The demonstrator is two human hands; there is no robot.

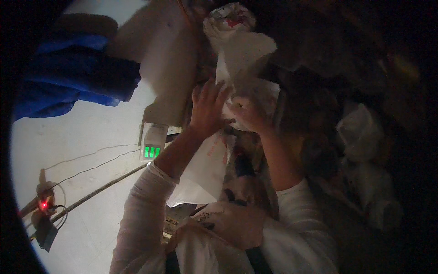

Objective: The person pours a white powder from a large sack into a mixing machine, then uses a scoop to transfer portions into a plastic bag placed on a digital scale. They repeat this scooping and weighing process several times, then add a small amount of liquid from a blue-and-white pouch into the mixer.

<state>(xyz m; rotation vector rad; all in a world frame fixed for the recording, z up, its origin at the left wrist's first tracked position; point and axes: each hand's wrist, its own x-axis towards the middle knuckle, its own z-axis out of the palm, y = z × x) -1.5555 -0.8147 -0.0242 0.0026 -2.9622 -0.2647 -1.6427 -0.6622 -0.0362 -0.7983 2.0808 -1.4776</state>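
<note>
My left hand lies with its fingers spread on the left edge of a pale bag or sheet in front of me. To its right my right hand is curled, with its fingers closed on the pale material. Whether that material is paper, plastic or cloth, I cannot tell. A pale flap rises beyond both hands, below a crumpled whitish bag with a red patch. Under my left forearm lies a white bag with red printing. Shadow hides the fingertips of my right hand in part.
Blue cloth hangs at the upper left. A small device with green lights is on the white surface at left, its thin wire running to a plug with a red light. Pale bundles lie in the dark at right.
</note>
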